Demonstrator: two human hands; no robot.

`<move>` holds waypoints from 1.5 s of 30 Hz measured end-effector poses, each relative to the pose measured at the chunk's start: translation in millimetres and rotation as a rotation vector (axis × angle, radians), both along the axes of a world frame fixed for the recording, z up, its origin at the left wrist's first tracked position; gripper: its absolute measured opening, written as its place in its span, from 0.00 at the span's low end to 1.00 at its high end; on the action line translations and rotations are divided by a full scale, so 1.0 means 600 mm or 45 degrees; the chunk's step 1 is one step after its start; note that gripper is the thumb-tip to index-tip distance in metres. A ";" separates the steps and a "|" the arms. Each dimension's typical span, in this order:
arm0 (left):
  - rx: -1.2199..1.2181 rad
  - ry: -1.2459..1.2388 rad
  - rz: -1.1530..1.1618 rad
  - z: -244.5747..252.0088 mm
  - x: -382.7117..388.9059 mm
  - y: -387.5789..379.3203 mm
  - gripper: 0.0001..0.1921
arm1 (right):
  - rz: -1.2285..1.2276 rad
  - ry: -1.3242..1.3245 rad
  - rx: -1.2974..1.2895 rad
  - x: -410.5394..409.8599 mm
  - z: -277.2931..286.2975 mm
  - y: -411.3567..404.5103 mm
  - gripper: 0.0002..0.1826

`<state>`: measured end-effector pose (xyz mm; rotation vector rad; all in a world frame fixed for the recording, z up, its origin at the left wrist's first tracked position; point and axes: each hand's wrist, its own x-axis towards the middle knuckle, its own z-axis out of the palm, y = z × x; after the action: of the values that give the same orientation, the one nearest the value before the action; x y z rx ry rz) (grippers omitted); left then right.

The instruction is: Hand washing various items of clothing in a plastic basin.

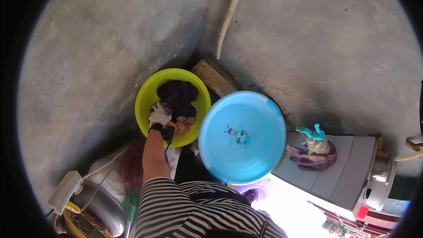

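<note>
My left hand (160, 115), in a whitish glove with a black band at the wrist, reaches into a yellow-green plastic basin (140, 105). It touches a patterned cloth (166, 108) there; whether the fingers grip it, I cannot tell. Beside it in the basin lie a dark purple cloth (178, 94), a dark blue cloth (183, 112) and a peach-coloured cloth (183, 125). To the right stands a light blue basin (243, 168) with a cartoon print on its bottom. My right hand is not clearly in view.
Behind the basins lies a wooden block (211, 76). A turquoise tap (312, 132) wrapped with cloth stands by a white panelled surface (343, 168) at right. At lower left are a power strip (65, 191), a metal bowl (102, 205) and a broom (132, 172). A purple basin (261, 190) stands near my body.
</note>
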<state>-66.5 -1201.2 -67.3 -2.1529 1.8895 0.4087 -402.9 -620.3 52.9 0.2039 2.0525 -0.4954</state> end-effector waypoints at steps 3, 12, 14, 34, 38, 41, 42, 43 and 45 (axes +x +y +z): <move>0.451 0.184 0.114 -0.012 0.010 -0.018 0.39 | 0.110 -0.003 -0.109 -0.040 0.001 -0.005 0.23; 0.174 0.412 -0.008 -0.035 0.069 0.006 0.18 | 0.122 0.108 -0.172 -0.036 -0.018 -0.026 0.25; 0.075 0.379 -0.042 -0.024 0.074 0.009 0.17 | 0.191 0.076 -0.184 -0.047 -0.041 -0.028 0.24; 0.312 1.106 -0.293 0.063 -0.051 0.068 0.12 | -0.020 0.136 -0.337 -0.041 0.021 -0.044 0.20; 0.373 1.946 0.027 0.276 -0.091 0.058 0.10 | 0.137 0.179 -0.509 -0.069 -0.012 -0.035 0.24; 0.275 2.186 -0.054 0.410 -0.109 0.077 0.10 | 0.340 0.288 -0.710 -0.077 -0.008 -0.114 0.22; 0.267 2.171 -0.072 0.435 -0.111 0.082 0.10 | 0.350 0.289 -0.841 -0.070 0.015 -0.172 0.20; 0.346 2.317 -0.072 0.459 -0.120 0.090 0.10 | 0.368 0.298 -0.904 -0.069 0.031 -0.197 0.18; 0.451 2.598 -0.176 0.544 -0.164 0.116 0.12 | 0.514 0.342 -0.889 -0.068 0.026 -0.242 0.19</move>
<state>-165.0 -1131.6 259.4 -0.8432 1.9114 3.2905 -443.7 -765.2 68.3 -0.7097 1.9706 -0.9774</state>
